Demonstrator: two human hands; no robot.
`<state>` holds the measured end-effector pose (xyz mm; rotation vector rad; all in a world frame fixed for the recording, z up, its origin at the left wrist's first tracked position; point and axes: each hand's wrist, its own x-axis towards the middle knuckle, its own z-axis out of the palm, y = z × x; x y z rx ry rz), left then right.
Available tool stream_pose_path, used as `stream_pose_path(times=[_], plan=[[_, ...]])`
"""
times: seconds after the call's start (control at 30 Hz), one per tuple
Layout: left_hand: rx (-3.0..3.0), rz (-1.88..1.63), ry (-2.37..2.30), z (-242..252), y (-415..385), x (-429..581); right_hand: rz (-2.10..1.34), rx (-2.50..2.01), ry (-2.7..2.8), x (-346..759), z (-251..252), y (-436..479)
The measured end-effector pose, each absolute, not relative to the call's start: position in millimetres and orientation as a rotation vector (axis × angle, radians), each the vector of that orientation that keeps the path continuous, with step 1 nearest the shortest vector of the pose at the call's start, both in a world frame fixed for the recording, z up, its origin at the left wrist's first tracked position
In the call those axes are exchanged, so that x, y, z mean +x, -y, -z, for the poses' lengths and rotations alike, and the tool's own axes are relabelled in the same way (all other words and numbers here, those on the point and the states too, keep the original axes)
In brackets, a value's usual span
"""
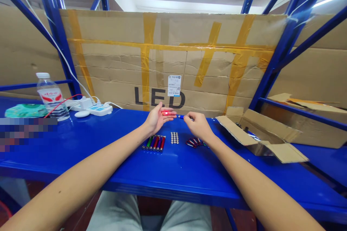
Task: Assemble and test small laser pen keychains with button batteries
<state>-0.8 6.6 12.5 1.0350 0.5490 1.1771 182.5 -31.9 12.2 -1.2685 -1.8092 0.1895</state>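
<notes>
My left hand is raised above the table with its palm turned to the right and its fingers stretched out. A bright red spot of light falls on its fingers. Opposite it, my right hand is closed around a small blue laser pointer, whose tip faces the left hand across a short gap. Below the left hand lies a row of several metallic tubes in red, blue, purple and green. Button cells stand in neat rows between the hands. Beneath my right hand are several coloured carabiner clips, partly hidden by the wrist.
An opened cardboard box with small metallic parts stands at the right. On the left are a water bottle, a green packet and a white power strip. A large cardboard sheet walls off the back of the blue table.
</notes>
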Motion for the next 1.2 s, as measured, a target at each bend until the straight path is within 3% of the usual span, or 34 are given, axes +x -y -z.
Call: stream_pose_path(times=[0.9, 1.2], plan=[[1.060, -1.199, -0.530, -12, -9, -1, -0.179, -1.250, 1.913, 183, -8, 29], [2.074, -1.034, -0.844, 2, -10, -3, -0.337, -1.088, 2.151, 186, 6, 11]])
